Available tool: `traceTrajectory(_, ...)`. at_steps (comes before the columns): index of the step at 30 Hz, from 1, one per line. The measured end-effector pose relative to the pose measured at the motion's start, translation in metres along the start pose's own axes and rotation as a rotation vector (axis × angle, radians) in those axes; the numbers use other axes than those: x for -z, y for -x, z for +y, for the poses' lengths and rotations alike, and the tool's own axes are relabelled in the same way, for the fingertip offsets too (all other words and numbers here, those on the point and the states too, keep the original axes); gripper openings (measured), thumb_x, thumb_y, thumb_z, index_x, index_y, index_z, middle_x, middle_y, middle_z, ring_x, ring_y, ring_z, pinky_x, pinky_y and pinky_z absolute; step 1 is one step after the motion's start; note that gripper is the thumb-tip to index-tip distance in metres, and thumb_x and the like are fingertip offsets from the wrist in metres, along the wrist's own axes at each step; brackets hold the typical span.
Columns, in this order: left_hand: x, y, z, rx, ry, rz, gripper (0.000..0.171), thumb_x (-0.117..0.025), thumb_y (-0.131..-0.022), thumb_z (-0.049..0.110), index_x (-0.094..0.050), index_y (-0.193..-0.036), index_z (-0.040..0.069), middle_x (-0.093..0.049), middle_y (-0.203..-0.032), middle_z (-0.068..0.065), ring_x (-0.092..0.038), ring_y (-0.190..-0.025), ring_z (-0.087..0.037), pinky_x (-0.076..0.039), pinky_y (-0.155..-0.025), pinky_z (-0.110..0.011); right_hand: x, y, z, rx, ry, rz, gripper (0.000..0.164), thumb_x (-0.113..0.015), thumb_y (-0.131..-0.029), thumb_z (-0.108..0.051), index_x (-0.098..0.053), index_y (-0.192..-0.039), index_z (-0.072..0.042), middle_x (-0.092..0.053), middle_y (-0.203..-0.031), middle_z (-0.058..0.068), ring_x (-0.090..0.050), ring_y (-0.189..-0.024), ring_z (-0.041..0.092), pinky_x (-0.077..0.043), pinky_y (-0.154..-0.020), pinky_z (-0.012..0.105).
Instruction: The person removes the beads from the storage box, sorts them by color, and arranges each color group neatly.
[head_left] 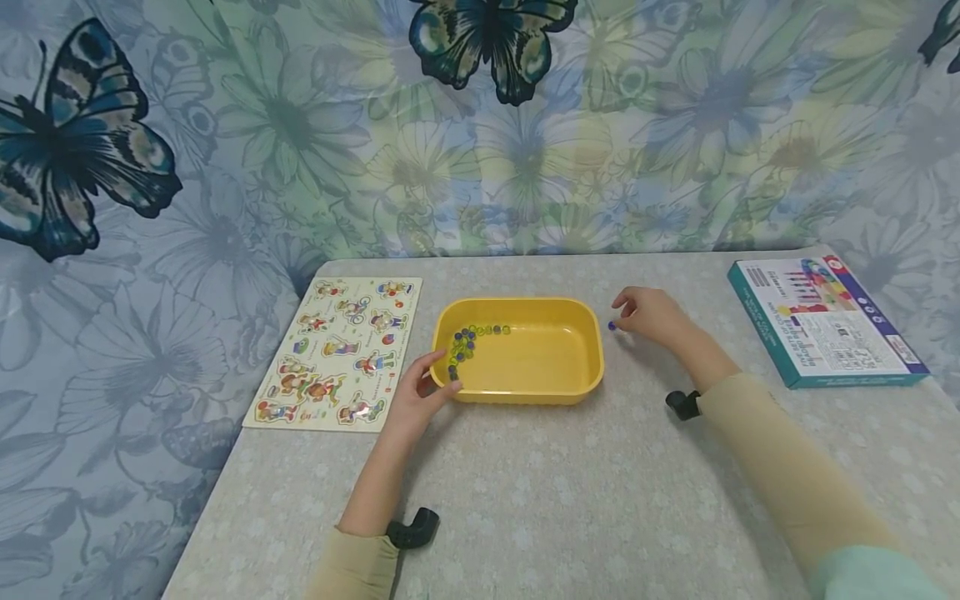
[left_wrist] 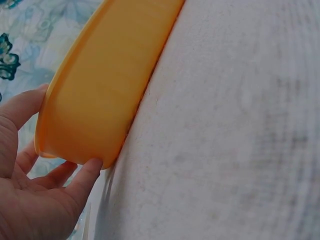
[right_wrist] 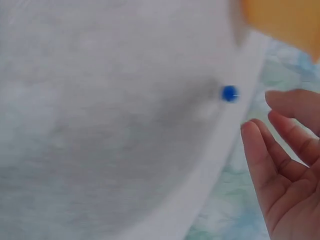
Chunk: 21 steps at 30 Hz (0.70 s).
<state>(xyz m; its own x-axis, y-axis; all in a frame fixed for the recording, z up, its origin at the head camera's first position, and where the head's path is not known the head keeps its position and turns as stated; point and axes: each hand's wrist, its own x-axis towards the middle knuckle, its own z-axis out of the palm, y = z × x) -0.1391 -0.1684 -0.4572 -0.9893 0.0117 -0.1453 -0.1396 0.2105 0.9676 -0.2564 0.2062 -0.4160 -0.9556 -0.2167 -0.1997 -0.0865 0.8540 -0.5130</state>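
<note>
A yellow plastic tray (head_left: 525, 392) stands mid-table. My left hand (head_left: 417, 398) grips its near left corner, thumb at the front rim and fingers along the left end; in the left wrist view, the fingertips (left_wrist: 94, 164) touch the tray's outer wall. Inside, small blue and yellow-green beads (head_left: 462, 343) lie along the left end and back wall. To the right of the tray, my right hand (head_left: 656, 317) hovers by a single blue bead (head_left: 612, 326). The right wrist view shows this bead (right_wrist: 229, 93) on the tabletop just beyond the fingertips, thumb and fingers apart with nothing between them.
A cream sticker sheet (head_left: 341, 350) with cartoon figures lies left of the tray. At the right edge of the table is a flat teal and white box (head_left: 825, 325). Behind the table hangs a curtain (head_left: 525, 167) printed with flowers and butterflies.
</note>
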Motion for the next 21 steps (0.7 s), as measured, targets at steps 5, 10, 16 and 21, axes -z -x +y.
traceTrajectory(5,0.000,0.000,0.000,0.001,0.002,0.002,0.060,-0.072,-0.082,0.021,-0.045,-0.136,0.023,-0.035,-0.143,0.004,-0.039,-0.129,-0.024,-0.040,-0.100,-0.042,0.012,0.011,-0.021,0.057,-0.055,0.095,0.029,-0.062,-0.088,-0.019,-0.059,-0.113,-0.004,-0.061,-0.100,0.012,-0.056,-0.090,0.028,-0.051,-0.073,0.040)
traceTrajectory(10,0.000,0.001,-0.001,0.001,-0.002,0.000,0.061,-0.072,-0.082,0.023,-0.045,-0.137,0.023,-0.036,-0.142,0.004,-0.039,-0.128,-0.024,-0.040,-0.100,-0.042,0.011,0.018,-0.051,0.115,-0.126,0.102,0.026,-0.063,-0.089,-0.022,-0.061,-0.111,-0.008,-0.062,-0.100,0.008,-0.057,-0.091,0.025,-0.052,-0.071,0.037)
traceTrajectory(16,0.001,0.002,0.003,0.039,0.009,-0.014,0.062,-0.073,-0.082,0.022,-0.044,-0.138,0.024,-0.035,-0.143,0.005,-0.038,-0.130,-0.024,-0.039,-0.101,-0.041,-0.010,0.021,-0.089,0.235,-0.156,0.053,0.026,-0.066,-0.087,-0.021,-0.063,-0.109,-0.008,-0.063,-0.096,0.004,-0.058,-0.087,0.020,-0.052,-0.071,0.032)
traceTrajectory(21,0.002,0.002,0.010,0.058,0.016,-0.026,0.063,-0.073,-0.082,0.019,-0.044,-0.138,0.020,-0.034,-0.144,0.001,-0.037,-0.130,-0.025,-0.038,-0.102,-0.041,-0.041,0.023,-0.116,0.345,-0.183,0.020,0.022,-0.069,-0.084,-0.016,-0.065,-0.105,-0.010,-0.064,-0.091,0.001,-0.059,-0.081,0.017,-0.052,-0.070,0.029)
